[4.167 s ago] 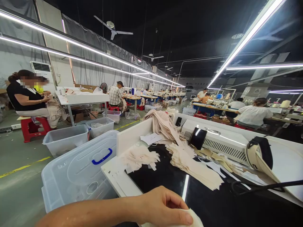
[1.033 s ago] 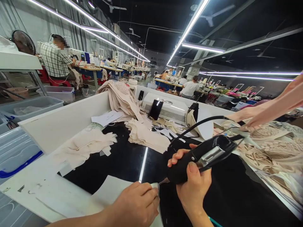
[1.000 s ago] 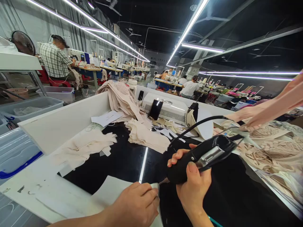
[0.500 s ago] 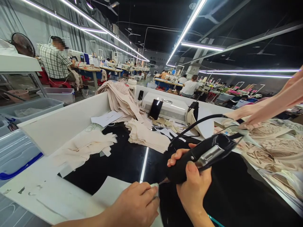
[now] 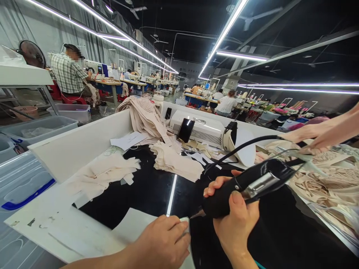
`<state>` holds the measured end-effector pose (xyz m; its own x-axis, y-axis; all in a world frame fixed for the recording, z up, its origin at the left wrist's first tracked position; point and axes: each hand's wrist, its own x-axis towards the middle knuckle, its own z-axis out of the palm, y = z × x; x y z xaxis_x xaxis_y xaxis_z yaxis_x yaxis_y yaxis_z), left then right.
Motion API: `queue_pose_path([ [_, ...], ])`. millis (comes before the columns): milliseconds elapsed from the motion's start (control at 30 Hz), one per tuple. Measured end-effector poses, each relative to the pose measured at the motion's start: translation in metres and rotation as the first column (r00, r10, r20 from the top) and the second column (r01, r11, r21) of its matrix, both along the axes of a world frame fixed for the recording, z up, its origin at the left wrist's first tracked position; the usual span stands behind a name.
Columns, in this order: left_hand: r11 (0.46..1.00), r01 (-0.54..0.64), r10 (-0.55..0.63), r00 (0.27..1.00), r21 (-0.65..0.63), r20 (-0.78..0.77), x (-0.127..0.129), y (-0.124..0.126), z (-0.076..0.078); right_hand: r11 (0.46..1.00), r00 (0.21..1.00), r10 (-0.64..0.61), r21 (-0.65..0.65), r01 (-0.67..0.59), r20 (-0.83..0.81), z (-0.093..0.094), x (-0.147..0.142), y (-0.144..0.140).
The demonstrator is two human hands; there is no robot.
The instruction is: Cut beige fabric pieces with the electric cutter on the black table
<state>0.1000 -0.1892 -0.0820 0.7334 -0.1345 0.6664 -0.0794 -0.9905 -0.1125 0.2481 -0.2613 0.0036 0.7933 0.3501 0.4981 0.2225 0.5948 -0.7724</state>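
Note:
My right hand (image 5: 238,220) is wrapped around a black corded handheld tool (image 5: 224,196) with a silver lever along its body. The tool's thin metal tip (image 5: 198,214) points left, close to the fingertips of my left hand (image 5: 165,239). Those left fingers are curled down and grip the edge of a white sheet (image 5: 134,222) on the black tabletop (image 5: 131,198). Whether the tip touches the sheet's edge I cannot tell. At the right, another person's hands (image 5: 314,140) are by the tool's cable (image 5: 246,142) and a pale strip.
Stacks of cream cut fabric (image 5: 176,162) lie behind my hands, with another pile (image 5: 103,175) at the left. A white vented box (image 5: 199,127) and a phone (image 5: 186,130) stand at the back. Beige lacy pieces (image 5: 325,186) lie right. Low white walls (image 5: 84,145) border the table.
The tool has shifted slightly right with my right hand. The other person's hands have come lower at the right. The view has shifted a little; my left hand keeps its grip.

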Motion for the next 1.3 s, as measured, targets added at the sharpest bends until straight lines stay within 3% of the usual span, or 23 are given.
queue_pose_path([
  [500,1.000,0.011,-0.011,1.000,0.011,-0.004,0.000,-0.001,0.005,0.997,1.000,0.003,-0.083,-0.002,0.012,-0.006,-0.003,0.000],
  [667,1.000,-0.007,0.007,1.000,-0.011,0.009,0.001,-0.002,0.003,0.999,1.000,0.022,-0.024,-0.022,-0.003,-0.003,-0.005,0.002],
  [1300,1.000,0.001,-0.001,1.000,-0.031,0.004,0.002,-0.001,-0.003,0.996,0.997,0.070,-0.051,-0.071,-0.019,-0.006,-0.013,0.008],
])
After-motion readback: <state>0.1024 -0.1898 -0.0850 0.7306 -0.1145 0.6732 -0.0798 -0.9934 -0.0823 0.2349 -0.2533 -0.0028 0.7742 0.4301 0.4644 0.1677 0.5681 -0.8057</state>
